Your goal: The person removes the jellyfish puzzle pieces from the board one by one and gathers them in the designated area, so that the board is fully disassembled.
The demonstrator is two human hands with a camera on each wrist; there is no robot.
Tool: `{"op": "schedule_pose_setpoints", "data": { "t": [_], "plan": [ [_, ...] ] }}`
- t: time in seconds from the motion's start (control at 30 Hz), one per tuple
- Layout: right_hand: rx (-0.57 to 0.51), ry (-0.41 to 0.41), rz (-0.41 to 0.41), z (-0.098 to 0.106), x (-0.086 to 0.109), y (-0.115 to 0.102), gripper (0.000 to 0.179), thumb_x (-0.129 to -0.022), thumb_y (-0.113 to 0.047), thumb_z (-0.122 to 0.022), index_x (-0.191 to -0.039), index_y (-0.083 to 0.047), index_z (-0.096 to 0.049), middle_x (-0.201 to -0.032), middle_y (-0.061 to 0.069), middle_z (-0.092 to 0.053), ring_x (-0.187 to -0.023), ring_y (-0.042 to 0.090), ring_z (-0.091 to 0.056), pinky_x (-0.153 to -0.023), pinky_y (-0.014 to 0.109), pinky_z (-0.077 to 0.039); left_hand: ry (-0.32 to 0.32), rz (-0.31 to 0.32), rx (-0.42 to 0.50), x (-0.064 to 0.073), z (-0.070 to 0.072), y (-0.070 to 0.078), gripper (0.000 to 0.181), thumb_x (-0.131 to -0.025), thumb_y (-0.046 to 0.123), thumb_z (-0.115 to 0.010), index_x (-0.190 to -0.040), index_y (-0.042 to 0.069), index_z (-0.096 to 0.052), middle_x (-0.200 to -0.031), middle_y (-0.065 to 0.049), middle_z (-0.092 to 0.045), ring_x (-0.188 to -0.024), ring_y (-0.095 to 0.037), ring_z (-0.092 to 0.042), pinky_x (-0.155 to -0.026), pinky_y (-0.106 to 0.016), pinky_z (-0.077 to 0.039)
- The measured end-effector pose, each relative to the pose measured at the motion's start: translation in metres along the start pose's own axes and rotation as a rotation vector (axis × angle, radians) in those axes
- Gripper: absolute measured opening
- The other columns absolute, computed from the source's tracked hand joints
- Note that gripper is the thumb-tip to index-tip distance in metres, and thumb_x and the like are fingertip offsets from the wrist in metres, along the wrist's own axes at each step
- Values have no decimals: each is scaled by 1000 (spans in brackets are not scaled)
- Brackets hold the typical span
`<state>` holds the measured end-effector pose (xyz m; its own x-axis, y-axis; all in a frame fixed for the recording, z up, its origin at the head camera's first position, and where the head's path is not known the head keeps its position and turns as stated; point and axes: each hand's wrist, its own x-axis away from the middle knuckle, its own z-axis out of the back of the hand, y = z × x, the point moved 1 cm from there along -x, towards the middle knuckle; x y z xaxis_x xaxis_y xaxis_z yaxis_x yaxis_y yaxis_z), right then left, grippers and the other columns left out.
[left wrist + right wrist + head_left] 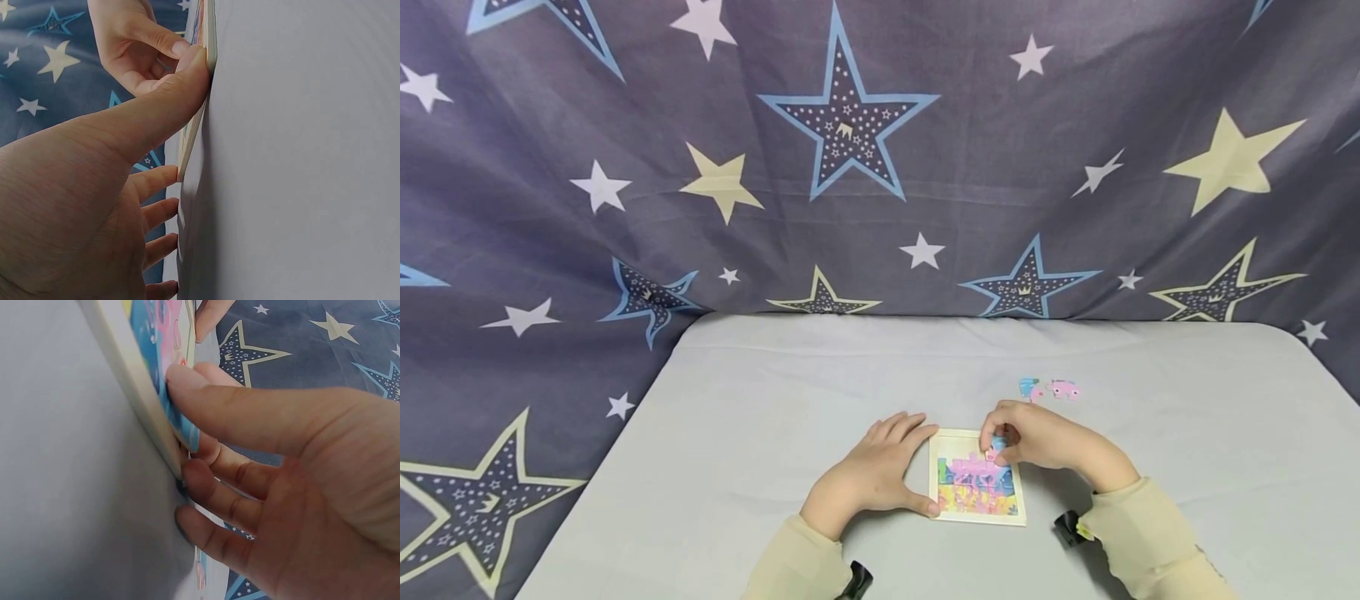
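I'm watching the left hand resting, fingers spread, against the left corners of a square, cream-framed jigsaw tray — the right hand is pinching a small pink jigsaw piece near its far right corner. Loose pink-and-blue pieces are lying beyond, towards the grey cloth-covered table's far edge.

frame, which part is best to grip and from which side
Likely its left rim, coming from the left, thumb at the near corner and fingers at the far one, as the left grip does. The frame lies flat, its straight edge stands above the table, and this reach avoids the puzzle inside.
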<state>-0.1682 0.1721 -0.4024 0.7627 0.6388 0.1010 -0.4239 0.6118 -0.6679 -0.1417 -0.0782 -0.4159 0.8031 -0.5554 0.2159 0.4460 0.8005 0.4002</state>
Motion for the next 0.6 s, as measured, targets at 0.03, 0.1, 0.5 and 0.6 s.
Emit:
{"op": "schedule_pose_setpoints", "data": {
  "t": [0.03,0.1,0.5,0.6],
  "plan": [
    [-2,1,-2,0,0,0,21,-81,0,-78,-90,-16,-67,-82,-2,-51,-73,12,-46,-62,22,-43,0,0,1,0,0,0,103,-71,59,-82,-154,18,-36,-160,-5,-29,-148,-29,-20,-121,-47,-17],
    [-3,5,-4,0,0,0,22,-81,1,-78,-90,-15,-66,-82,-2,-51,-73,12,-46,-62,22,-43,0,-1,1,0,1,0,103,-71,59,-82,-154,18,-36,-160,-5,-29,-148,-29,-20,-121,-48,-17],
    [-69,21,-47,1,-1,0,26,-81,4,-77,-98,-6,-60,-82,1,-52,-74,14,-47,-63,23,-44,5,-6,13,2,1,0,104,-71,58,-82,-154,17,-36,-160,-5,-29,-148,-30,-20,-121,-48,-17],
    [-85,28,-41,3,0,1,23,-82,5,-75,-96,-6,-62,-79,0,-52,-73,13,-47,-62,22,-43,3,-7,15,2,1,0,104,-71,58,-82,-154,16,-36,-160,-5,-29,-148,-30,-19,-121,-49,-16]
  ]
}}
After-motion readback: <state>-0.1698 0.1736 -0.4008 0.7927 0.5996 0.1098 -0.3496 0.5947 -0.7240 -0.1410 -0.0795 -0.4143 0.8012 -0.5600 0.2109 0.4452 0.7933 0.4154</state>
